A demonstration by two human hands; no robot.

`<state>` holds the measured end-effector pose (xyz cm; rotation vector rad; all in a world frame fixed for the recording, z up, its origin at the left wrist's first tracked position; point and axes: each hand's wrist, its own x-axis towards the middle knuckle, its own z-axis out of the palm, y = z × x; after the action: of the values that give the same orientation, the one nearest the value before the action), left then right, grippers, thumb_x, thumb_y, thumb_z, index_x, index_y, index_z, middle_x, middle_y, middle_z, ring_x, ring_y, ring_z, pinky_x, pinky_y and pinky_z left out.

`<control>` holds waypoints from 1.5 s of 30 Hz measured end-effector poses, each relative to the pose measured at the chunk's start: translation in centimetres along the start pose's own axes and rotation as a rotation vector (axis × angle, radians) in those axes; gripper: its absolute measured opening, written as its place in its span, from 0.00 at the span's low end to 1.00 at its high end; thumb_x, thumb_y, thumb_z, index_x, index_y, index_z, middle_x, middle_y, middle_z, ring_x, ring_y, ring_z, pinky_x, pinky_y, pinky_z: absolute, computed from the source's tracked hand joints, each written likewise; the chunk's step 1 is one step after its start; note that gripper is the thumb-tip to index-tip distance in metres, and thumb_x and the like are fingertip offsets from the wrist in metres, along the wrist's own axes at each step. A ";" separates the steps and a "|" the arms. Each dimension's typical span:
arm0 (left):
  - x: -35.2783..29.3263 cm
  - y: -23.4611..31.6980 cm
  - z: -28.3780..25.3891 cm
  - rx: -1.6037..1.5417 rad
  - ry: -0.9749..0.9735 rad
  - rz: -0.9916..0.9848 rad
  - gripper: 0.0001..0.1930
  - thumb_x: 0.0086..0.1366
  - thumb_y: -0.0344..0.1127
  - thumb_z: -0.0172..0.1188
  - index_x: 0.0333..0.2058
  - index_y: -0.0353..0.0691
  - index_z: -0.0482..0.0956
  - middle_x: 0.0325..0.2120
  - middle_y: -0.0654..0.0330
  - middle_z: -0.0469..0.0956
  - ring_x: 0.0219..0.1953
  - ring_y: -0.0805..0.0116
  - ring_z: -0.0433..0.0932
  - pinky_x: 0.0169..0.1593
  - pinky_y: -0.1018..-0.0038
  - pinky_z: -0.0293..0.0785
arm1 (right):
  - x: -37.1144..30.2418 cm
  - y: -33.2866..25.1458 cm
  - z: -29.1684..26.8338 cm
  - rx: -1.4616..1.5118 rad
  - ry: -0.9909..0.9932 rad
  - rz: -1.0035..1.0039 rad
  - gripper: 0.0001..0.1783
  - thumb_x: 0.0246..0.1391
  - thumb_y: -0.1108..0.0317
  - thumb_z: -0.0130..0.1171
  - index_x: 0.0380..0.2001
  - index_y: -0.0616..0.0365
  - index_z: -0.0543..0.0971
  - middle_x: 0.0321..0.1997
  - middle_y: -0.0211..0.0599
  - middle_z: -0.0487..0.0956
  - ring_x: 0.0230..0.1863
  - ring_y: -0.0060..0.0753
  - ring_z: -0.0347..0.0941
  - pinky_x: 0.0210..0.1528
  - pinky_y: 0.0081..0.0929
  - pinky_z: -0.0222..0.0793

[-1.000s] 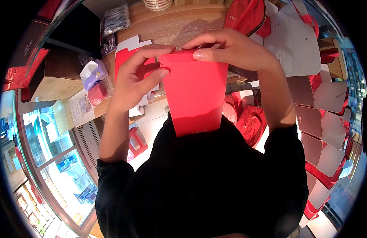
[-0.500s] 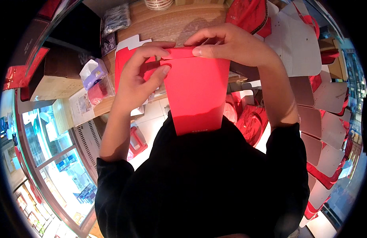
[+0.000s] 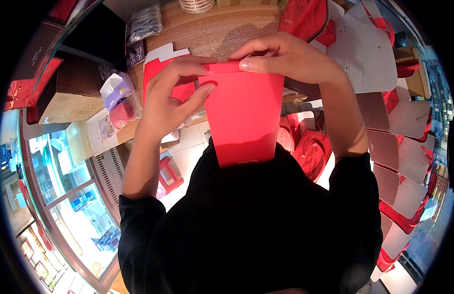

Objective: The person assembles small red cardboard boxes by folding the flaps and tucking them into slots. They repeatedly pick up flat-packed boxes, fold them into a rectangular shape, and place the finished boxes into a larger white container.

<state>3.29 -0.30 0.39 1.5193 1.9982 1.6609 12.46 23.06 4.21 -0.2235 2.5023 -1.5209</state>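
A tall red paper box (image 3: 244,117) stands between my forearms, its lower end against my dark clothing. Along its top end runs a narrow red flap (image 3: 224,67). My left hand (image 3: 170,95) curls around the top left corner, with the thumb on the front face and the fingers over the flap. At the top right, my right hand (image 3: 290,59) grips the flap and edge, thumb in front and fingers behind. The far side of the box is hidden.
Flat red-and-white cardboard pieces (image 3: 164,53) lie on the wooden table (image 3: 207,34) behind my left hand. A tissue pack (image 3: 118,92) and a brown carton (image 3: 72,98) are at left. Red bags (image 3: 305,19) and grey-white panels (image 3: 364,54) crowd the right. A red stool (image 3: 170,176) stands below.
My left thumb has slid slightly right onto the box's front face, and the left fingers have shifted a little along the flap. My right hand has dipped slightly; the box stays nearly in place.
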 end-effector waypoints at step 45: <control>1.8 3.2 2.4 -0.292 0.092 -0.095 0.32 0.59 0.38 0.57 0.59 0.34 0.57 0.53 0.48 0.65 0.54 0.58 0.67 0.57 0.67 0.61 | -3.7 -0.7 2.6 -0.174 0.426 -0.512 0.16 0.53 0.67 0.55 0.45 0.56 0.78 0.57 0.43 0.68 0.55 0.37 0.66 0.54 0.29 0.63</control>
<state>5.84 2.26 2.84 1.2507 1.7416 1.9126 16.69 21.40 4.00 -0.6784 3.0936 -1.6640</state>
